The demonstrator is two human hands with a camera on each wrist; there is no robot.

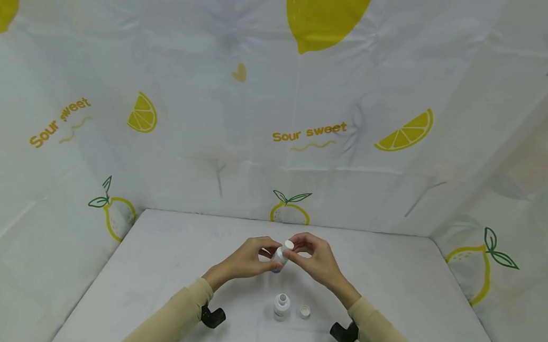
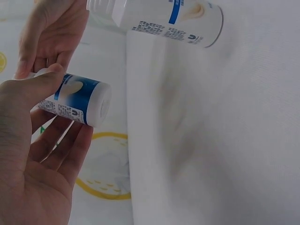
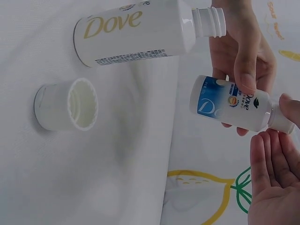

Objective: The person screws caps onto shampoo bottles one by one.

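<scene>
My left hand (image 1: 249, 258) grips a small white and blue Dove bottle (image 3: 229, 101) by its body, thumb on one side and fingers on the other. It is held tilted above the table. At the bottle's top, my right hand (image 1: 318, 256) pinches the white cap (image 3: 281, 120) between thumb and fingers. The cap sits at the neck; whether it is loose I cannot tell. Below the hands, a second white Dove bottle (image 1: 281, 308) stands upright without a cap, its threaded neck bare. Beside it on the right, a white cap (image 1: 304, 312) lies with its hollow side up.
All of this is on or over a white table (image 1: 167, 269). A white cloth (image 1: 200, 134) printed with lemons and lettering hangs behind the table and along both sides. Dark wrist-worn cameras sit under both sleeves, above the tabletop.
</scene>
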